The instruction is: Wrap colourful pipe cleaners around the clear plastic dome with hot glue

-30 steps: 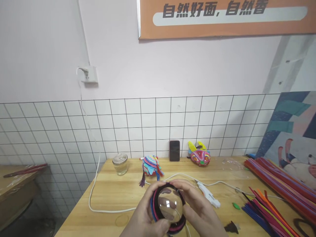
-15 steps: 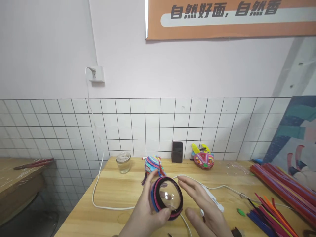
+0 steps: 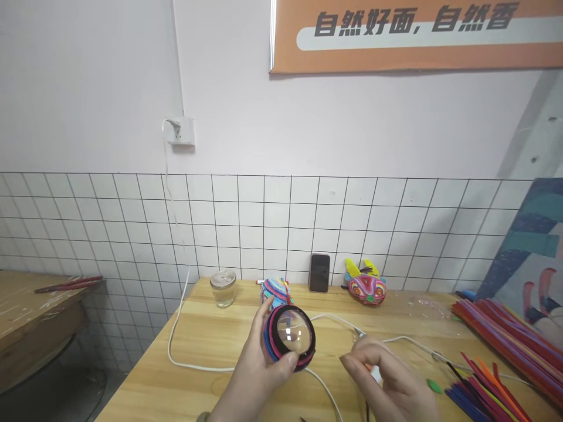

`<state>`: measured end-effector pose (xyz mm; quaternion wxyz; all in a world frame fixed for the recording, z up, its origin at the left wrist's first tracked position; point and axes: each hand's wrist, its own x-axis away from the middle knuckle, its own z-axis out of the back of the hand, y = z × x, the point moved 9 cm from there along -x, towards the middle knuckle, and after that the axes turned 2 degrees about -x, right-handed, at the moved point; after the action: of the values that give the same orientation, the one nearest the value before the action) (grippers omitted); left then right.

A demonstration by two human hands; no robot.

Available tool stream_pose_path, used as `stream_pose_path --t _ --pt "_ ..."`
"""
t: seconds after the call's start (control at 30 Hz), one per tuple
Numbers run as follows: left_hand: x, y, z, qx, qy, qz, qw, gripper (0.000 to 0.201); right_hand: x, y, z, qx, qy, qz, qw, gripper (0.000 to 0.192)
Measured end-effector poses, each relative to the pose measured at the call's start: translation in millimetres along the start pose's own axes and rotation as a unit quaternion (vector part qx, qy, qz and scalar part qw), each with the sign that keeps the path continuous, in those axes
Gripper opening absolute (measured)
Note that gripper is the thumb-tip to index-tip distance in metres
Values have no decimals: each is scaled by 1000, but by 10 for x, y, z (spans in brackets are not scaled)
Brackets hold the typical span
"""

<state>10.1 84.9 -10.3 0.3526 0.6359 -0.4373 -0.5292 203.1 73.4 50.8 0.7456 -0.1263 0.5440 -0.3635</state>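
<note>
While the left hand (image 3: 259, 363) grips a clear dome (image 3: 291, 333) ringed with coiled pipe cleaners in black, pink and blue, the thumb presses the lower rim and the fingers wrap behind the far side, so the piece is held up off the counter (image 3: 206, 340), tilted with its glassy face toward the camera, above the middle of the near edge. The right hand (image 3: 387, 381) sits just to the right of it, apart from the dome, fingers curled loosely inward over a white glue gun (image 3: 375, 373) lying on the wood; whether the fingers actually close on the gun cannot be told, since the hand hides most of it.

A white cord (image 3: 176, 328) drops from a wall socket (image 3: 180, 131), loops along the left part of the counter and passes under the held dome toward the right hand. Along the back edge, against the tiled wall, stand a small glass jar (image 3: 223, 288), a finished multicoloured pipe-cleaner figure (image 3: 275, 290) partly hidden behind the dome, a dark phone (image 3: 319, 272) propped upright, and a pink and yellow mask-like figure (image 3: 365, 285). A crumpled clear plastic wrapper (image 3: 424, 305) lies toward the back right. Long bundles of pipe cleaners (image 3: 505, 334) in red, purple and other colours stretch along the right edge, with a looser fan of them at the near right corner. A small green scrap (image 3: 434, 385) rests near that fan. An orange banner (image 3: 417, 35) hangs on the wall above.
</note>
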Motion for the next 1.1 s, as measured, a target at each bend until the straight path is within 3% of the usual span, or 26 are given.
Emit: stream_pose_path --t 0.07,0.17,0.33,0.47,0.57,0.63,0.7,0.9,1.1 --pt "-9 4 16 4 6 0 1000 76 16 248 -125 15 -28 -67 997 30" --pt "-31 -37 80 10 34 9 999 77 57 599 -433 17 -133 -123 983 33" --pt "-64 -142 170 -5 51 37 998 79 90 877 -635 48 -160 -148 975 34" --pt "-72 -177 177 1 31 39 999 81 114 861 -658 71 -172 -167 968 31" --pt "-71 -188 162 21 22 38 999 81 100 836 -596 83 -158 -176 968 46" --pt "-70 -188 150 32 22 37 999 82 83 812 -575 75 -149 -160 973 39" --pt "-69 -186 126 38 18 36 998 81 83 783 -602 40 -154 -139 977 34" --pt "-48 -124 25 35 -2 34 999 83 180 635 -766 -186 -191 -151 952 58" --pt "16 -15 -101 36 -37 46 998 73 250 490 -845 -247 -208 -160 933 77"
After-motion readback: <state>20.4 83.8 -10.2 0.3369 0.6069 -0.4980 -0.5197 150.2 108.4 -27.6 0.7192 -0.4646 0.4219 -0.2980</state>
